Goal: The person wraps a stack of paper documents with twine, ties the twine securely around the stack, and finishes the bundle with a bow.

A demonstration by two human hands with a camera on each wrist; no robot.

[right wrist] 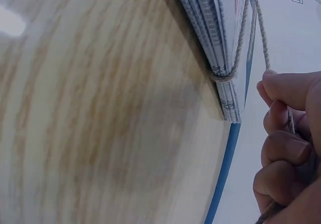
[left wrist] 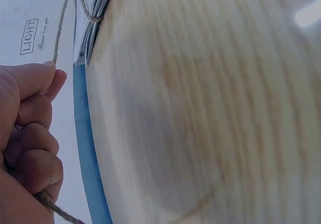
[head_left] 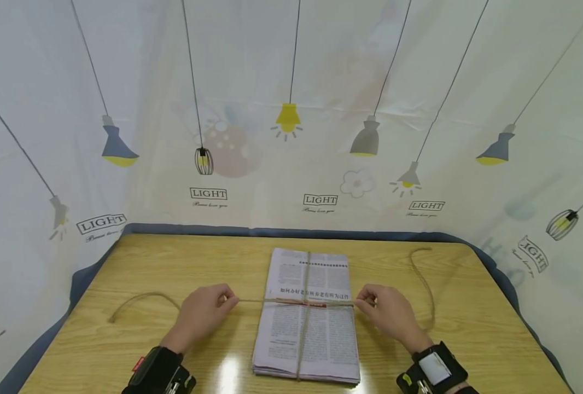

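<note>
I am seeing the newspaper stack [head_left: 328, 339] over the head feed; it is lying flat on the wooden table [head_left: 198, 262]. Twine [head_left: 303, 328] is running lengthwise and crosswise over the stack, the lines meeting near its middle, and my wrist feeds are showing it bending round the stack's side edges. Just left of the stack, the left hand [head_left: 204, 311] is pinching one strand between thumb and forefinger, its other fingers curling inward; that strand is stretching straight to the stack. Just right of the stack, the right hand [head_left: 389, 312] is pinching the opposite strand at its fingertips, the remaining fingers curling as well. A loose end [head_left: 146, 294] is trailing well left of the stack, and a second tail [head_left: 426, 287] is curving over to its right. Behind the stack, I am viewing a pale cloth [head_left: 252, 208] showing printed hanging lamps.
</note>
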